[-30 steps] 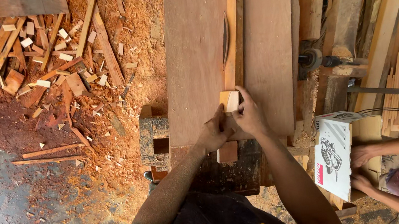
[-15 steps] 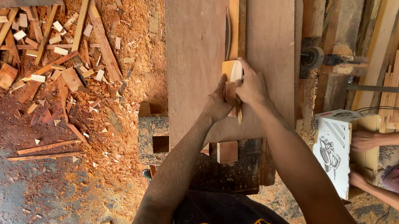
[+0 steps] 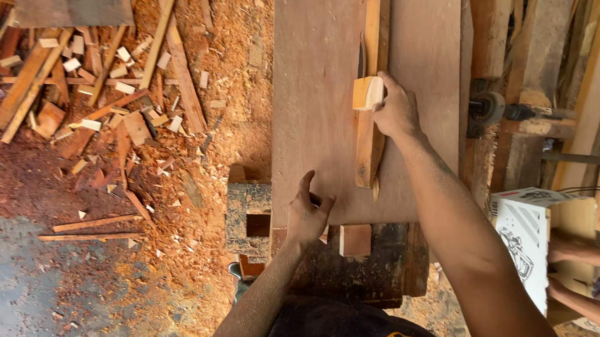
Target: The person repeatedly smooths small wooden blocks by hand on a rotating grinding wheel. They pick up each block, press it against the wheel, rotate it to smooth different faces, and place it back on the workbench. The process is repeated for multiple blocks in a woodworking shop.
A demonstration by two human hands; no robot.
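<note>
Right hand [image 3: 395, 109] hides part of the small block [image 3: 367, 93].

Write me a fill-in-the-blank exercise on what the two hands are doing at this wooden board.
1. The right hand presses a small pale wooden block onto a long narrow strip of ____.
2. That strip lies on the wide flat brown board, and the left hand rests on the board's ____ edge.
3. The floor left of the board is strewn with reddish sawdust and wood ____.

Missing words: wood; near; offcuts
</note>
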